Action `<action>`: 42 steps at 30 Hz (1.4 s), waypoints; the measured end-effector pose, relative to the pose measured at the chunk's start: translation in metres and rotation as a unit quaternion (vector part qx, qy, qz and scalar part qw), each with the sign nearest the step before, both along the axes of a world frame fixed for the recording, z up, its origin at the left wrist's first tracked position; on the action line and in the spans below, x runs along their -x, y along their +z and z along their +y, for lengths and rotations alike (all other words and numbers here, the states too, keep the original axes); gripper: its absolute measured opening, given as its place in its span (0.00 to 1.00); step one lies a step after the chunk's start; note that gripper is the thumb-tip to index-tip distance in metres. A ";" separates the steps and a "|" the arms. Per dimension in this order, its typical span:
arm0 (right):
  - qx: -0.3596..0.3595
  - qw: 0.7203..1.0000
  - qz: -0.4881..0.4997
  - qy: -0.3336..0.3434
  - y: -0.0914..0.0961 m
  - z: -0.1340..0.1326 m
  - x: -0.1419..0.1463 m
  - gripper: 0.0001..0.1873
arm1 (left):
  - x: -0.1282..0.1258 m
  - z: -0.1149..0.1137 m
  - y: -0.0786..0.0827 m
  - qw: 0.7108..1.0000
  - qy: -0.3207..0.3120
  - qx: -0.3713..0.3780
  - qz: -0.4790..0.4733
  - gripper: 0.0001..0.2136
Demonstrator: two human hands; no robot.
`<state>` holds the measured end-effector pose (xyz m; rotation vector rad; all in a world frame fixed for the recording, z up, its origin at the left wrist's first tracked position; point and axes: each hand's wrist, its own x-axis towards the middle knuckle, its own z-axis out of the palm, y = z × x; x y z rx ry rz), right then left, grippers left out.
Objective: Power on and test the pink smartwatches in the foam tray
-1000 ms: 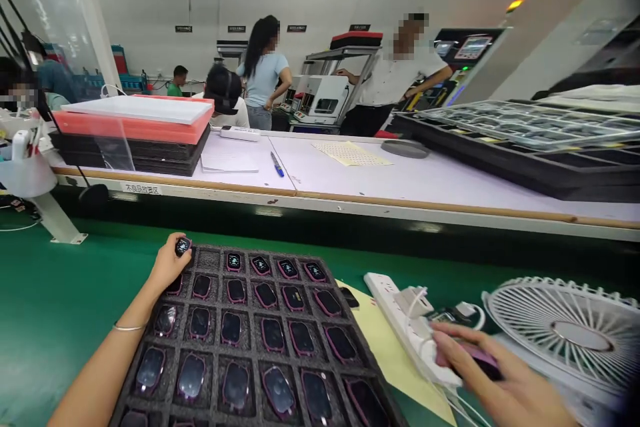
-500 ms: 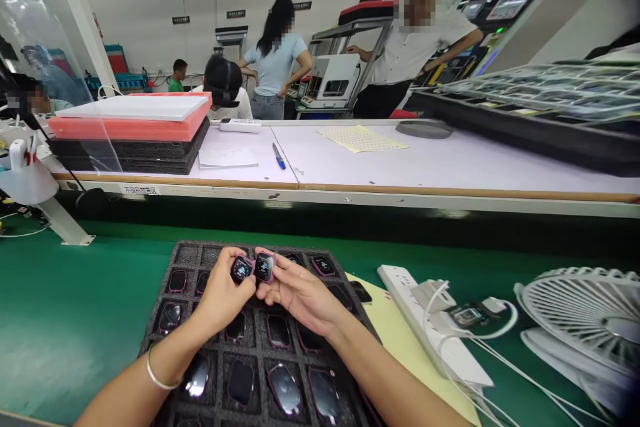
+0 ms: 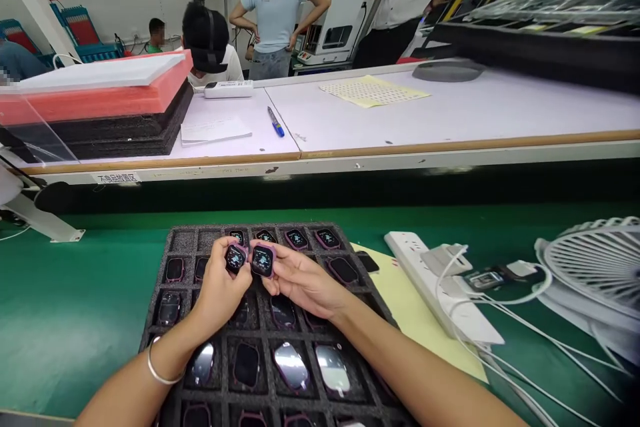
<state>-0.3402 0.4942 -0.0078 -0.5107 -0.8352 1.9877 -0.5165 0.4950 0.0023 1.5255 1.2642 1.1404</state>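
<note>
My left hand (image 3: 220,285) grips a smartwatch body (image 3: 235,257) with a lit dark screen and a purple frame. Close beside it, a second purple-framed smartwatch body (image 3: 263,259), also lit, is held between the thumb and fingers of my right hand (image 3: 305,280). Both screens face me. Beneath the hands lies a black foam tray (image 3: 180,238) with square compartments, most of them holding more watch bodies. Along its far row several screens glow, including one watch body (image 3: 327,237) at the right; nearer ones are dark. My forearms cover part of the tray.
A white power strip (image 3: 445,287) with cables and a white fan (image 3: 595,273) stand to the right, by a yellow sheet (image 3: 425,320). Behind, a raised shelf (image 3: 340,133) carries foam stacks (image 3: 165,93), a pen (image 3: 275,122) and a sticker sheet (image 3: 375,91). People are beyond it.
The camera view has tilted downward, so the shelf and people sit higher in the picture. Both hands still hold the two watch bodies, whose screens now face me more squarely.
</note>
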 end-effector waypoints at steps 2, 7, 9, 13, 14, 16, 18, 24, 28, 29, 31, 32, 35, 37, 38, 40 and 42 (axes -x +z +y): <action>-0.004 1.000 0.001 0.003 -0.001 -0.001 -0.001 0.26 | -0.001 -0.002 0.001 1.000 0.000 0.003 0.003 0.16; -0.007 1.000 0.001 0.011 0.001 -0.001 -0.003 0.28 | -0.002 -0.004 0.002 1.000 -0.001 -0.004 0.005 0.16; -0.010 1.000 0.004 0.013 0.001 -0.001 -0.003 0.28 | -0.003 -0.004 0.003 1.000 -0.002 -0.007 0.005 0.16; -0.018 1.000 0.005 0.016 0.002 -0.002 -0.002 0.27 | -0.002 -0.005 0.003 1.000 -0.001 -0.008 0.009 0.16; -0.019 1.000 0.003 0.016 0.002 -0.002 -0.002 0.28 | -0.002 -0.005 0.003 1.000 -0.002 -0.008 0.013 0.16; -0.021 1.000 -0.003 0.015 0.003 -0.003 -0.002 0.28 | -0.001 -0.006 0.003 1.000 -0.003 -0.009 0.026 0.16; -0.026 1.000 -0.004 0.016 0.003 -0.003 -0.002 0.29 | 0.000 -0.006 0.003 0.999 -0.005 -0.010 0.036 0.15; -0.036 0.999 -0.002 0.026 0.002 -0.003 -0.002 0.29 | 0.001 -0.008 0.004 0.999 -0.010 0.002 0.034 0.17; -0.044 0.999 0.002 0.025 0.001 -0.003 -0.002 0.27 | 0.001 -0.008 0.004 0.999 -0.012 -0.007 0.038 0.16; -0.045 0.999 0.005 0.025 0.002 -0.004 -0.002 0.27 | 0.001 -0.008 0.004 0.999 -0.012 -0.009 0.040 0.16; -0.050 0.998 0.009 0.026 0.002 -0.004 -0.002 0.26 | 0.001 -0.008 0.004 0.999 -0.016 -0.011 0.039 0.16; -0.052 0.998 0.011 0.027 0.002 -0.004 -0.002 0.26 | 0.002 -0.008 0.003 0.999 -0.017 -0.011 0.036 0.16; -0.057 0.998 0.015 0.031 0.003 -0.004 -0.003 0.25 | 0.001 -0.008 0.003 0.999 -0.019 -0.012 0.029 0.16; -0.053 0.998 0.016 0.032 0.003 -0.003 -0.003 0.25 | 0.001 -0.008 0.003 0.999 -0.019 -0.015 0.028 0.16; -0.053 0.998 0.018 0.034 0.003 -0.003 -0.003 0.25 | 0.001 -0.007 0.004 0.999 -0.018 -0.017 0.029 0.15; -0.054 0.998 0.021 0.037 0.003 -0.003 -0.002 0.25 | 0.000 -0.007 0.004 0.999 -0.019 -0.022 0.025 0.15; -0.056 0.997 0.025 0.036 0.002 -0.004 -0.002 0.24 | 0.000 -0.006 0.004 0.999 -0.017 -0.021 0.020 0.15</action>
